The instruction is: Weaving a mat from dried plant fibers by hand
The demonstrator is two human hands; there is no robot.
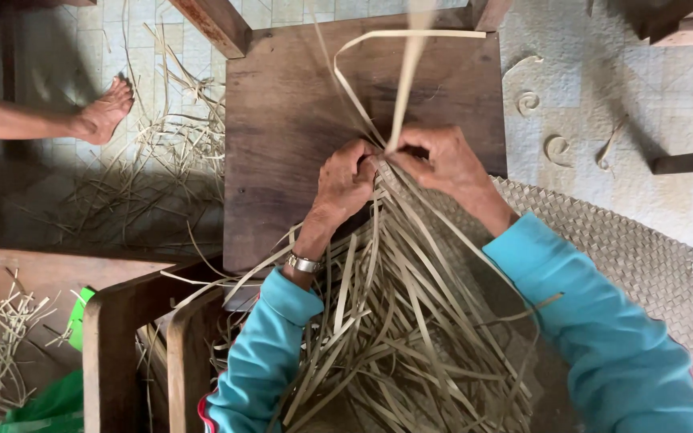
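Two hands plaiting pale leaf strips over a dark wooden table.

At far left another person's bare foot rests on the tiled floor among loose scraps. The left hand, wristwatch below it, is curled shut on the leaf strips; the right hand pinches one upright strip. Both meet at the woven mat's edge on the table.

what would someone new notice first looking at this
Mid-frame, the left hand and right hand pinch pale strips at the edge of a woven mat, over a dark wooden table. One strip rises toward the camera. At far left, another person's bare foot rests on the floor among loose scraps.
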